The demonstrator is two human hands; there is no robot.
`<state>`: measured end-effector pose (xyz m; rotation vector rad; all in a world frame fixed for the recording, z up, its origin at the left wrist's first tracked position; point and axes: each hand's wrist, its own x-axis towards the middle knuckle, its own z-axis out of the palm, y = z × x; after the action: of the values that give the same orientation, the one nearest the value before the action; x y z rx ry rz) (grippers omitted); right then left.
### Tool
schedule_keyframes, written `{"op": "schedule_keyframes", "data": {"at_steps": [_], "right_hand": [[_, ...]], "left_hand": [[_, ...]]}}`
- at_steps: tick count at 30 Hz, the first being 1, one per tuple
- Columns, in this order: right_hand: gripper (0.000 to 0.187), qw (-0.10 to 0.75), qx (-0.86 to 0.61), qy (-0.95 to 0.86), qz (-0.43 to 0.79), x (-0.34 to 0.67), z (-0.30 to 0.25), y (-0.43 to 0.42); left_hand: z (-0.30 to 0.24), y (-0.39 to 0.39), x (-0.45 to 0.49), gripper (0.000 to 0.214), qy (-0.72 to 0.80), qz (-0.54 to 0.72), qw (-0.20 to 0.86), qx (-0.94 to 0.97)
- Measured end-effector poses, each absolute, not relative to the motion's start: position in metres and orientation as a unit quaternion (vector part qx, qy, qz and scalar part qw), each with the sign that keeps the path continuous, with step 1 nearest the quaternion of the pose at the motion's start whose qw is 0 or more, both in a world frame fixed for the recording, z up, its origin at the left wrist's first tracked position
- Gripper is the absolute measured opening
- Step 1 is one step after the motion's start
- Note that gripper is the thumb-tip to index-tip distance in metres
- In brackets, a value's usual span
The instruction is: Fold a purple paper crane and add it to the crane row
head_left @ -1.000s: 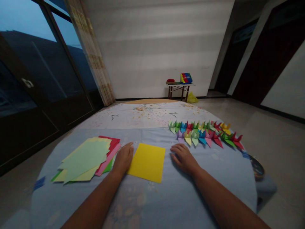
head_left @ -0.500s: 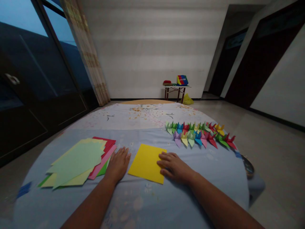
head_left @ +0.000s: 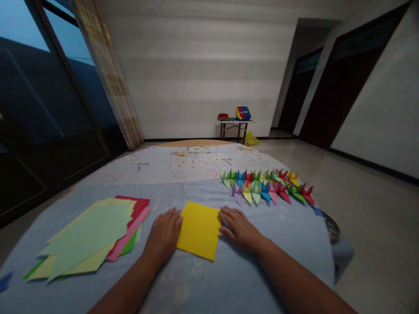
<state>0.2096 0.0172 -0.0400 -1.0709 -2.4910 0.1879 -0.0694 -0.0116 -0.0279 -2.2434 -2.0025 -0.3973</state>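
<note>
A square sheet of yellow paper (head_left: pixel 199 230) lies flat on the blue part of the tablecloth, between my two hands. My left hand (head_left: pixel 164 232) rests palm down at its left edge, fingers stretched out and the thumb side against the paper. On the other side, my right hand (head_left: pixel 238 227) lies with its fingertips at the right edge, the fingers extended and slightly apart. Neither hand grips the sheet. Left of my left hand is a loose pile of coloured paper (head_left: pixel 88 235), with pale green on top and yellow, red, pink and green sheets below.
Two rows of folded paper cranes (head_left: pixel 256 192) in many colours stand at the right of the round table (head_left: pixel 183 174). A stool (head_left: pixel 342 253) is beside the table's right edge. A small side table (head_left: pixel 234 122) with a colourful box (head_left: pixel 242 113) stands by the far wall.
My left hand has moved right to meet the yellow paper's left edge. My right hand's fingers have drawn back from on top of the sheet to its right edge. The view has shifted slightly.
</note>
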Motion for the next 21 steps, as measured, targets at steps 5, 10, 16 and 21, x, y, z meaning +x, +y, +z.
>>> {"op": "schedule_keyframes", "data": {"at_steps": [5, 10, 16, 21], "right_hand": [[0.046, 0.182, -0.399, -0.896, 0.069, 0.207, -0.04, 0.016], [0.049, 0.163, -0.407, -0.895, 0.086, 0.206, -0.036, 0.016], [0.053, 0.154, -0.451, -0.875, 0.085, 0.206, -0.037, 0.019], [0.054, 0.151, -0.459, -0.871, 0.082, 0.207, -0.04, 0.023]], "left_hand": [[-0.021, 0.054, -0.069, 0.047, -0.651, -0.114, 0.034, -0.749], [-0.027, 0.104, -0.076, 0.047, -0.658, -0.077, 0.002, -0.749], [-0.038, 0.118, -0.087, 0.05, -0.688, -0.068, -0.011, -0.723], [-0.034, 0.117, -0.087, 0.05, -0.691, -0.099, -0.023, -0.716]]}}
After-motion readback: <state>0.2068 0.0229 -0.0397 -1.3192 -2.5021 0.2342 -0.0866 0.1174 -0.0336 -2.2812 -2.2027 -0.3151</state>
